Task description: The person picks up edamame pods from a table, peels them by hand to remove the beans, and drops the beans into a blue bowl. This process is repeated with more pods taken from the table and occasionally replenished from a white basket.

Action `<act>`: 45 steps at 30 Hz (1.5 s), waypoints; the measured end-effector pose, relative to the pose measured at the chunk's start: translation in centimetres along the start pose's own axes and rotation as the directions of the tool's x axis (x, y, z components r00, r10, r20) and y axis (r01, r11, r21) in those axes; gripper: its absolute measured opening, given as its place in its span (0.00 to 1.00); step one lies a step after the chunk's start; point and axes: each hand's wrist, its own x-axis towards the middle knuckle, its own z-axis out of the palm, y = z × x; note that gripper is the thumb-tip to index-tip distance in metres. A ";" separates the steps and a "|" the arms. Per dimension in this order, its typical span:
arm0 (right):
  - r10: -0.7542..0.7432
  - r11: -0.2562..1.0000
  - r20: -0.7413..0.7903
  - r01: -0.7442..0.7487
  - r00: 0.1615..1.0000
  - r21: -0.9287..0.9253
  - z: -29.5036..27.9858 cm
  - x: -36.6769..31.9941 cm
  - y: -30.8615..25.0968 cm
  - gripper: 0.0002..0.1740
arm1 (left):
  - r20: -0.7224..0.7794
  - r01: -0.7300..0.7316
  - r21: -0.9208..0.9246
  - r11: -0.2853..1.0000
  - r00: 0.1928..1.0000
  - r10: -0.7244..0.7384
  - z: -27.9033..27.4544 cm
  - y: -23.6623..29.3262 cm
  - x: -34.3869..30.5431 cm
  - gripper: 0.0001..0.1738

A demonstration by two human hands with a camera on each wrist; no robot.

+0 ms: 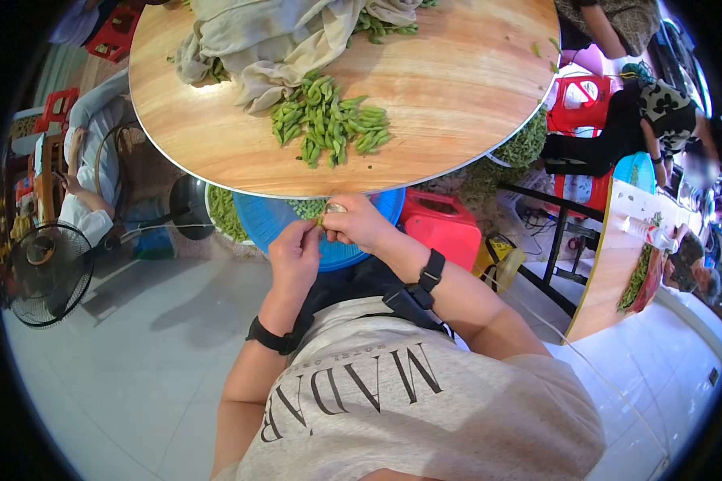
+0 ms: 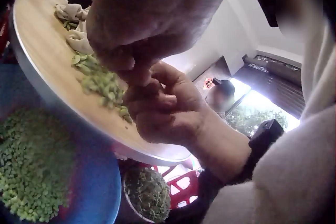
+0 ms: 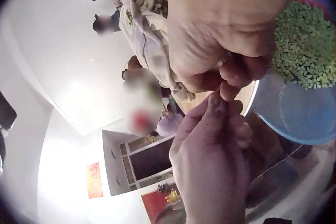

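A small green bean pod is pinched between the fingertips of both hands, over the front of a blue basin and just short of the bench edge; fingers cover most of it, so I cannot tell which way its long axis runs. The left hand has its fingers curled with thumb and fingertips closed on the pod, and the right hand meets it from the other side, likewise bent and pinching. Under the 2 hands, the blue basin holds shelled beans, its far part tucked beneath the bench's rounded rim. On the bench, a pile of pods lies set in from that rim, pointing several ways, those at its right end mostly lying sideways. A crumpled cloth lies behind it. Bare wood spreads to the right; a red stool stands right of the basin, and open floor lies left of the person.
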 end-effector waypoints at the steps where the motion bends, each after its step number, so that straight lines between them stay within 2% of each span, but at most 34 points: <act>1: 0.000 1.000 -0.003 0.000 1.000 -0.026 0.1 -0.1 -0.1 0.06 | -0.002 0.063 -0.093 0.994 0.998 -0.064 0.1 0.0 0.2 0.05; 3: -0.004 0.997 -0.005 0.004 1.000 -0.079 0.2 -0.2 -0.5 0.04 | 0.041 0.225 -0.296 0.928 0.974 -0.223 -0.2 0.2 0.5 0.04; 5: -0.039 0.958 0.076 0.059 0.996 -0.279 -0.5 -0.1 -0.6 0.05 | 0.157 0.415 -0.482 0.771 0.907 -0.390 -1.1 0.7 0.9 0.04; 6: -0.049 0.923 0.118 0.090 0.992 -0.375 -0.8 -0.1 -0.7 0.05 | 0.150 0.424 -0.472 0.773 0.903 -0.403 -1.1 0.6 1.0 0.04; 9: -0.277 0.759 0.023 0.234 0.961 -0.607 -0.7 -0.4 -1.6 0.07 | 0.134 0.421 -0.460 0.782 0.903 -0.408 -0.9 0.0 1.2 0.05; 12: -0.407 0.664 0.147 0.403 0.902 -0.630 -0.2 -0.4 -1.2 0.08 | 0.151 0.416 -0.487 0.768 0.906 -0.395 -0.9 -0.4 1.4 0.05; 16: -0.091 0.893 0.049 0.103 0.995 -0.439 -0.1 -0.3 -2.7 0.11 | 0.189 0.455 -0.506 0.733 0.887 -0.421 -0.9 -0.3 1.6 0.04; 17: -0.190 0.810 0.108 0.218 0.976 -0.544 -0.6 0.0 -2.3 0.11 | 0.193 0.457 -0.503 0.733 0.887 -0.420 -1.0 -0.4 1.7 0.04; 19: -0.354 0.571 0.259 0.427 0.899 -0.701 -2.0 0.8 -1.0 0.11 | 0.038 0.390 -0.331 0.859 0.915 -0.401 -1.6 -2.1 2.1 0.05; 22: -0.453 0.195 0.236 0.355 0.859 -0.914 -3.3 1.7 -1.2 0.11 | -0.156 0.330 -0.028 0.944 0.931 -0.330 -3.5 -7.4 2.9 0.10; 23: -0.513 0.236 0.104 0.256 0.852 -0.937 -4.0 2.0 -2.3 0.11 | -0.211 0.319 0.077 0.945 0.931 -0.297 -4.5 -9.1 3.1 0.12; 24: -0.565 0.284 -0.032 0.158 0.824 -0.946 -4.8 2.6 -3.6 0.12 | -0.249 0.360 0.097 0.928 0.911 -0.328 -5.4 -10.1 3.2 0.13; 26: -0.640 0.268 -0.126 0.066 0.758 -0.961 -6.5 4.3 -5.2 0.12 | -0.321 0.439 0.134 0.889 0.868 -0.380 -7.1 -11.3 3.4 0.17; 27: -0.674 0.262 -0.168 0.020 0.719 -0.965 -7.0 4.8 -5.4 0.12 | -0.316 0.466 0.265 0.844 0.869 -0.381 -7.7 -11.3 3.7 0.19; 28: -0.666 0.240 -0.147 0.023 0.732 -0.971 -7.2 5.2 -5.3 0.12 | -0.366 0.375 0.490 0.787 0.908 -0.205 -8.4 -12.8 3.7 0.19; 29: -0.659 0.217 -0.127 0.026 0.742 -0.976 -7.4 5.7 -5.2 0.12 | -0.369 0.286 0.690 0.665 0.929 -0.016 -9.0 -15.1 3.7 0.19; 30: -0.650 0.193 -0.105 0.030 0.753 -0.981 -7.3 6.0 -5.6 0.11 | -0.333 0.218 0.761 0.610 0.939 0.080 -9.0 -14.6 3.9 0.19; 31: -0.655 0.232 -0.118 0.050 0.747 -0.971 -7.2 5.9 -6.0 0.12 | -0.295 0.158 0.826 0.541 0.939 0.175 -9.0 -14.2 4.0 0.19; 33: -0.659 0.312 -0.147 0.091 0.738 -0.946 -7.2 5.3 -6.7 0.12 | -0.232 0.055 0.769 0.636 0.952 0.198 -9.0 -11.6 4.4 0.19; 35: -0.696 0.261 -0.077 0.151 0.714 -0.954 -7.7 5.4 -7.4 0.14 | -0.205 -0.069 0.511 0.857 0.958 0.200 -7.2 -6.2 4.9 0.18; 36: -0.710 0.235 -0.045 0.176 0.703 -0.956 -8.0 5.3 -7.6 0.15 | -0.190 -0.124 0.352 0.928 0.961 0.201 -6.0 -3.6 5.0 0.18; 38: -0.663 0.401 -0.071 0.274 0.745 -0.874 -7.7 4.8 -8.7 0.14 | -0.092 -0.260 0.280 0.924 0.951 0.296 -3.9 0.3 5.3 0.18; 39: -0.641 0.479 -0.078 0.318 0.764 -0.818 -7.3 4.4 -9.5 0.14 | -0.071 -0.340 0.306 0.889 0.923 0.377 -3.0 2.5 5.2 0.17; 41: -0.334 0.713 -0.078 0.198 0.939 -0.672 -5.3 2.6 -11.4 0.12 | -0.005 -0.458 0.350 0.817 0.871 0.490 -1.9 5.9 4.9 0.15; 42: -0.159 0.803 -0.047 0.102 0.986 -0.587 -4.1 1.5 -12.1 0.12 | 0.037 -0.496 0.370 0.786 0.853 0.521 -1.5 7.1 4.8 0.16; 45: 0.009 0.889 0.125 0.049 0.992 -0.455 -1.1 -1.1 -12.6 0.08 | 0.134 -0.580 0.400 0.710 0.803 0.581 -1.8 6.1 4.8 0.14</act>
